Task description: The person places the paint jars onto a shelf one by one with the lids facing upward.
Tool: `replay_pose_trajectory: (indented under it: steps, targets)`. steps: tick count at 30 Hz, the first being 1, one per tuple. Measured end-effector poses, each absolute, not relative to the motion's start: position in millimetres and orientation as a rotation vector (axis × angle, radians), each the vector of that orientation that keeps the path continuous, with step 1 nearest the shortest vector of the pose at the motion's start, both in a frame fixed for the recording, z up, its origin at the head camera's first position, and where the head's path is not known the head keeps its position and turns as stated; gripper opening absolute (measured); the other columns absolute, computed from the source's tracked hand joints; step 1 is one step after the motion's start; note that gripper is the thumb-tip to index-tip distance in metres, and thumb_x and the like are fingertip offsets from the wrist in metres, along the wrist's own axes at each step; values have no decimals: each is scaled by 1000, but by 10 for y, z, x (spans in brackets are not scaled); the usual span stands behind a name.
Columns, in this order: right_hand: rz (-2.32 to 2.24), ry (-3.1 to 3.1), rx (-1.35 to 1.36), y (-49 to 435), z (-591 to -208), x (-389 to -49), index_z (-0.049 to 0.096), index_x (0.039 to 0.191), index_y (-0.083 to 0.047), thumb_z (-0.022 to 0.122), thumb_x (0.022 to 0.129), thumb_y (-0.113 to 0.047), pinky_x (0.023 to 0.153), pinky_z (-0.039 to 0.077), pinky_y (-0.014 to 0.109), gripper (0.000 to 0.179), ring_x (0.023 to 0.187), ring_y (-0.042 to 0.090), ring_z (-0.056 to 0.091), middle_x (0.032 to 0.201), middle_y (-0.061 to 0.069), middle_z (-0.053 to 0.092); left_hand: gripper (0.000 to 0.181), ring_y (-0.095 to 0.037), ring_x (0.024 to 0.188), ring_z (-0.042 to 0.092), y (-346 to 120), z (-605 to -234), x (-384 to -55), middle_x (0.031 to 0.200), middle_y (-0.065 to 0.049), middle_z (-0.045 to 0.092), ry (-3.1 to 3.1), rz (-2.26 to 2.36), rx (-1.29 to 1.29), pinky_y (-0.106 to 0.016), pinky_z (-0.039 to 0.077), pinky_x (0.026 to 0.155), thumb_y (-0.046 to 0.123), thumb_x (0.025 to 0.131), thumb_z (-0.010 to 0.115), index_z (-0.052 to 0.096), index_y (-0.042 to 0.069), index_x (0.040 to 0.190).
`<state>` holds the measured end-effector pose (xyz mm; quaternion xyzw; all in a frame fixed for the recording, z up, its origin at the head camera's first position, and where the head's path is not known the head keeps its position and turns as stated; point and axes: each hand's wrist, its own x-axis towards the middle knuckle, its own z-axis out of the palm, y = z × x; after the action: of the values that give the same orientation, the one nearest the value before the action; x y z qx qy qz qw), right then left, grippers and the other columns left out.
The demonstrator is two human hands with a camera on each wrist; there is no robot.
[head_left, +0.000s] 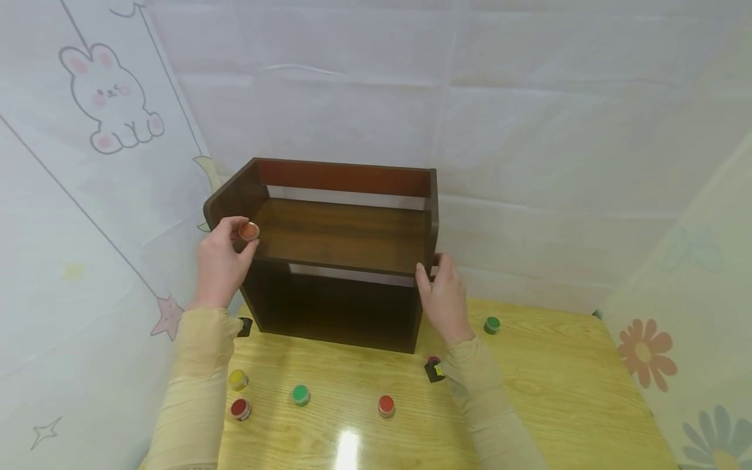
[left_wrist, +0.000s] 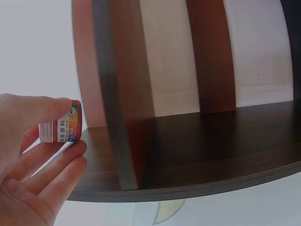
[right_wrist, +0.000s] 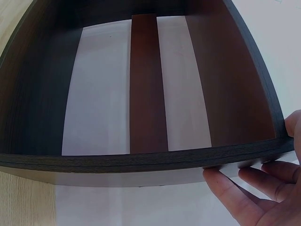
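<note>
My left hand (head_left: 222, 261) pinches a small paint jar (head_left: 249, 231) between thumb and fingers, at the front left of a dark brown wooden shelf (head_left: 341, 235). The jar's orange-red end faces up in the head view. In the left wrist view, the jar's printed label (left_wrist: 68, 123) shows beside the upright side panel (left_wrist: 120, 94). My right hand (head_left: 444, 297) grips the shelf's right side panel by its front edge. The thumb lies at the edge, and the fingers (right_wrist: 230, 190) touch the panel's outer face in the right wrist view.
On the yellow wood-grain table (head_left: 546, 391) stand more small jars: yellow (head_left: 237, 379), dark red (head_left: 240, 409), green (head_left: 301, 395), red (head_left: 386, 405), and another green one (head_left: 492, 325) at right. A magenta thing (head_left: 433, 360) is partly hidden by my right wrist's camera. Printed sheets surround the table.
</note>
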<state>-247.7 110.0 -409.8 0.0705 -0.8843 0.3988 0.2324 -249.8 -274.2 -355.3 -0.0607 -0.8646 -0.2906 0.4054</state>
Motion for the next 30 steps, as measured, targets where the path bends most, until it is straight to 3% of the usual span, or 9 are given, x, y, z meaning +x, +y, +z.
replay_pose_trajectory:
  steps: [30]
  targets:
    - [1107,-2424,188,1096,-4094,-2472,50,121,2,56,104,-30,69,55,48,37,82,35,63,107,18,57,40,-46,99,64,-2712,-3679,-2666,115,-31,66,-2295,-727,60,-55,50,90,3,91,75,62,-10,127]
